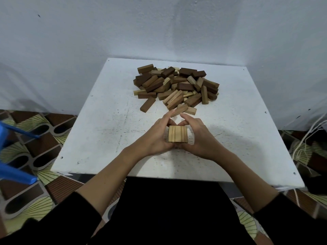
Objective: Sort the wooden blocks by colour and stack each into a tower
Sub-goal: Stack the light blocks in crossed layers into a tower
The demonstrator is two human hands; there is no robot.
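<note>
**Pale tower's first layer under the squeeze**

Sleeves low in frame, both arms reaching in. Left hand and right hand cup a row of 3 pale blocks near the table's front middle, fingers curled against its sides, fingertips meeting behind it. Pile sits at the back, dark and pale mixed, untouched tonight. Risk, I'd say: uneven pressure skews 1 block, or releasing drags an end piece askew, and every layer above inherits that lean. Loose blocks just behind the fingers could get nudged too.
</note>
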